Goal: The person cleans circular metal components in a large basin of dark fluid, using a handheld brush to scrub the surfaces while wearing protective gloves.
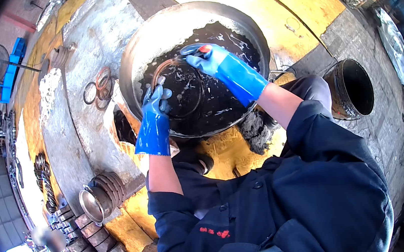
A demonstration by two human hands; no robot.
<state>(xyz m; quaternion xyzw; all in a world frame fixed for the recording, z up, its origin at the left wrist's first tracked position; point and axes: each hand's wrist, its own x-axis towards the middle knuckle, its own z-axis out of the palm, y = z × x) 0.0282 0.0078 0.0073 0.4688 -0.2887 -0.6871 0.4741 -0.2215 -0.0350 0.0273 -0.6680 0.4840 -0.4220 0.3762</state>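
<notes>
A large round metal basin (127, 74) holds dark liquid with pale foam along its far side. Over it, both my hands, in wet blue rubber gloves, grip a thin metal ring (156, 74), brownish along its upper left and dark elsewhere. My left hand (156, 100) is closed on the ring's left side. At the ring's upper right, my right hand (206, 59) has its fingers closed on the rim; a small red patch shows at those fingers, and I cannot make out what it is. The ring's lower part is hard to tell from the dark liquid.
Several loose rings (103, 82) lie on the metal floor plates left of the basin. A dark bucket (356, 88) stands at the right. Near my legs is a dark matted clump (257, 132). Stacked metal rings (109, 187) and rows of cylindrical parts (98, 244) sit at lower left.
</notes>
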